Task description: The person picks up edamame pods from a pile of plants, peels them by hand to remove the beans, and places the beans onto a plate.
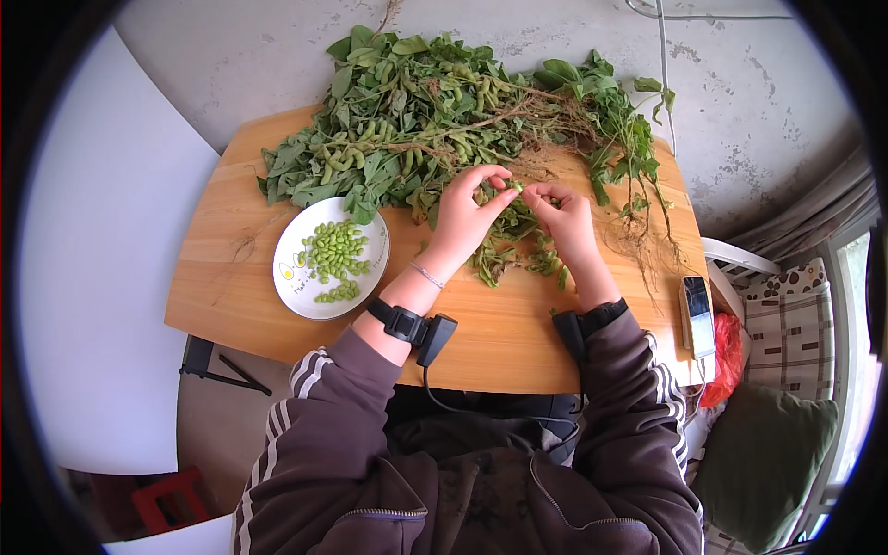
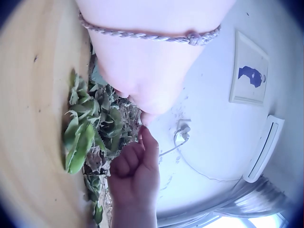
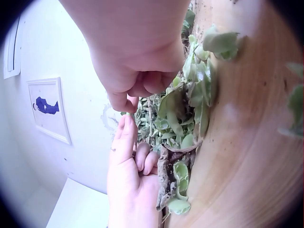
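Thumb and fingers of my left hand (image 1: 462, 220) pinch a small green soybean pod (image 1: 517, 186) over the table. My right hand (image 1: 568, 224) pinches it from the other side, so the fingertips of both hands nearly meet. Most of the pod is hidden by the fingers. Under the hands lies a pile of opened green pod shells (image 1: 499, 254), also close in the right wrist view as split shells (image 3: 181, 175). Left of the hands stands a white plate (image 1: 289, 231) with shelled green soybeans (image 1: 335, 248) on it.
A large heap of uprooted soybean plants (image 1: 398, 120), with pods and leaves, covers the back of the wooden table (image 1: 222, 268). Dry roots (image 1: 647, 245) hang toward the right side. A phone (image 1: 698, 314) with a cable lies at the right edge, beside a red plastic bag (image 1: 726, 356).
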`<action>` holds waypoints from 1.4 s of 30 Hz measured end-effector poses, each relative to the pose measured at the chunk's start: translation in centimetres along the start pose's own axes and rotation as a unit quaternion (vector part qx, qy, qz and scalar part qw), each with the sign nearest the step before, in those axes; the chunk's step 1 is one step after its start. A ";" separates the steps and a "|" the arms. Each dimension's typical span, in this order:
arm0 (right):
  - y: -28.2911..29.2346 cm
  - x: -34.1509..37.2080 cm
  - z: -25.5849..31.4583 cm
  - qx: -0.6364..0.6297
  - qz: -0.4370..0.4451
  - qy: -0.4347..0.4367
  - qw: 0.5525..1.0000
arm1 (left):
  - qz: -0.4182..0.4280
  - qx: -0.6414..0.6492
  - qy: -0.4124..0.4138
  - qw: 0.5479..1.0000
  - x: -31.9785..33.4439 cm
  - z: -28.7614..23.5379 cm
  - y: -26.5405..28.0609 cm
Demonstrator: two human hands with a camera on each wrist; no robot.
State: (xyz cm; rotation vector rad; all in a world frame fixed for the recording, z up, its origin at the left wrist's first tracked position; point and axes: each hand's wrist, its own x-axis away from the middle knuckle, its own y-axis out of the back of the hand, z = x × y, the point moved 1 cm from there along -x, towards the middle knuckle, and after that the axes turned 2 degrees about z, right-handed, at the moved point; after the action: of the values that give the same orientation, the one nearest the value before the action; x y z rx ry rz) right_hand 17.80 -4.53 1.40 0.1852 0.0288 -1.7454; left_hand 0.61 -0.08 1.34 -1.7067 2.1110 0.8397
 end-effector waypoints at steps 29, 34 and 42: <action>0.7 -0.8 -1.5 0.009 -0.035 -0.005 0.999 | 0.034 0.209 0.095 0.973 0.0 0.9 -0.4; 0.2 -0.4 -0.4 -0.258 0.069 -0.142 0.953 | 0.069 0.041 -0.012 0.997 0.5 -0.9 -0.5; -0.4 0.2 0.3 -0.196 0.101 -0.162 0.962 | 0.066 -0.003 -0.097 0.993 0.5 -0.2 -1.0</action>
State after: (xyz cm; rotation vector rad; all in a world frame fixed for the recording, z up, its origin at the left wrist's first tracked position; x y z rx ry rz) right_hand 17.30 -4.64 1.64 -0.3773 0.1106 -1.5122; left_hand 1.44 -0.71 0.99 -1.4365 2.1079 1.0050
